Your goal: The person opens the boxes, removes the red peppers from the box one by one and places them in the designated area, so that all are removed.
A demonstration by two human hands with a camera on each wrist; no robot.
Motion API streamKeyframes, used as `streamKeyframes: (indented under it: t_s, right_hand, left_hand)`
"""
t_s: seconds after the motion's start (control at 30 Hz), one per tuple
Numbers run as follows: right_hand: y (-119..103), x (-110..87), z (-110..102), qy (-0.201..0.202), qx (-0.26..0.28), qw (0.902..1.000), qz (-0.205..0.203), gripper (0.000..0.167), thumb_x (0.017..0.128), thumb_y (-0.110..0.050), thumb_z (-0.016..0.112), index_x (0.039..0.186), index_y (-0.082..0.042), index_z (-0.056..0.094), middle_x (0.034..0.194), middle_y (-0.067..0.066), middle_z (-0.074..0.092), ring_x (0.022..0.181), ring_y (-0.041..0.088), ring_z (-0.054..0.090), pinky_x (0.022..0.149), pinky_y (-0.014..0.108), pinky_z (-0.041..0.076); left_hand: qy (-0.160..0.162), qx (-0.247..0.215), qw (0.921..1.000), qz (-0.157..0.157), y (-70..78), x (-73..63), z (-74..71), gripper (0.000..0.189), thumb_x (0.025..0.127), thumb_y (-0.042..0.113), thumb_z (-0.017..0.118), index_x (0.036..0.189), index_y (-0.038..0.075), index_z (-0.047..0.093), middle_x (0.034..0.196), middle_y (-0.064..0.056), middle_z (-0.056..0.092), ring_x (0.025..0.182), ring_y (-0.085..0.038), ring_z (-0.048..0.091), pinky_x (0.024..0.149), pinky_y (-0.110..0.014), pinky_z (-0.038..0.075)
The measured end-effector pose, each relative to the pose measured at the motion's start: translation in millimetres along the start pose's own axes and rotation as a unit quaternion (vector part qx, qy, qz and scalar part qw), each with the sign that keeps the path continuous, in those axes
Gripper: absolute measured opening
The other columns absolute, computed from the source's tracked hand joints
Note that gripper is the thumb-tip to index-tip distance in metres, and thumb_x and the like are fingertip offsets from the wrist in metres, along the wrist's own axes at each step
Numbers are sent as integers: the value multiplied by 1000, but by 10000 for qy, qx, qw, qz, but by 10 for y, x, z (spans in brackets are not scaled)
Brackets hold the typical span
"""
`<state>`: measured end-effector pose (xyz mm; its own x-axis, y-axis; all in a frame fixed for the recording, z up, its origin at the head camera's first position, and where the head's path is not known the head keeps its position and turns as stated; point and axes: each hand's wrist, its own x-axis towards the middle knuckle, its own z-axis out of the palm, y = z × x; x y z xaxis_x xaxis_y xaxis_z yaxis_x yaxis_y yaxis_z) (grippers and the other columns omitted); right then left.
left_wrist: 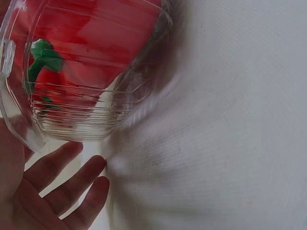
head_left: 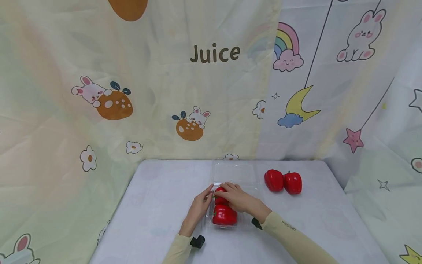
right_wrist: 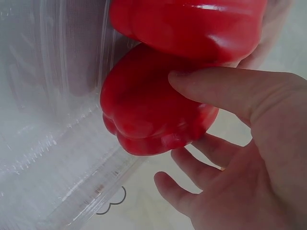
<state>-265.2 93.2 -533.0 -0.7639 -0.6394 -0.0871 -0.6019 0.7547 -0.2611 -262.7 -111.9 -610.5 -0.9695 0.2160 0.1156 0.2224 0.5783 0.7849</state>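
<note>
A clear plastic clamshell box (head_left: 245,219) lies on the table with its lid (head_left: 233,173) folded back toward the wall. In its left part, two red bell peppers sit one behind the other. My right hand (head_left: 240,198) holds the far pepper (right_wrist: 148,100) with its thumb on one side and fingers round the other. The near pepper (head_left: 225,217) lies beside it, untouched by that hand. Along the box's left side is my left hand (head_left: 199,206). Its fingers (left_wrist: 72,189) are spread and relaxed, close by the ridged plastic wall (left_wrist: 79,120), and grip nothing.
Two more red bell peppers, a left one (head_left: 274,180) and a right one (head_left: 292,183), stand side by side at the back right of the white table (head_left: 158,205). A printed cloth (head_left: 158,73) hangs behind the table's back edge.
</note>
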Motion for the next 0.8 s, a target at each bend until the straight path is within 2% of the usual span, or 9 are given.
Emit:
streamKeyframes:
  t_s: [0.8]
  right_hand:
    - [39,-15,-5,143,133,9993,-306,77,74,-11,87,143,-25,54,146,10,47,138,30,41,110,58,45]
  left_hand:
    - [29,1,10000,-14,10,-15,4,48,107,31,49,153,20,44,136,-12,65,112,-29,70,95,-42,58]
